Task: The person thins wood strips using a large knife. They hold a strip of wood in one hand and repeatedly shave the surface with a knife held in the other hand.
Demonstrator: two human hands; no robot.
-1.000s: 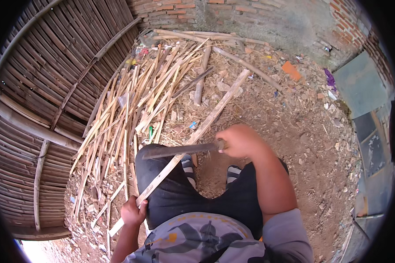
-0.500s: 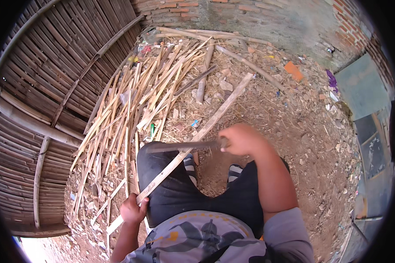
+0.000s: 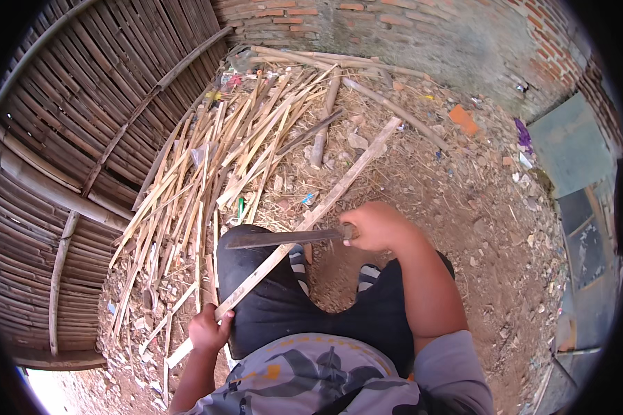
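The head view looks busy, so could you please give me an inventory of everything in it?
pale slat: one, pale tan, slanting across the left thigh
machete: one, dark grey blade, crossing the pale slat
slat pile: many pieces, tan, ground at left
bamboo poles: several, brown, far ground
slatted wall: one, brown, left
brick wall: one, red and grey, far side
flat panels: several, greyish, right edge
orange fragment: one, orange, far right ground
purple scrap: one, purple, by the panels
small litter: many, mixed colours, scattered; too small to identify
trousers: one pair, dark, on the legs
striped footwear: two, dark and white, on the feet
shirt: one, grey, printed, lower edge
left hand: one, gripping the pale slat's near part
right hand: one, gripping the machete's handle
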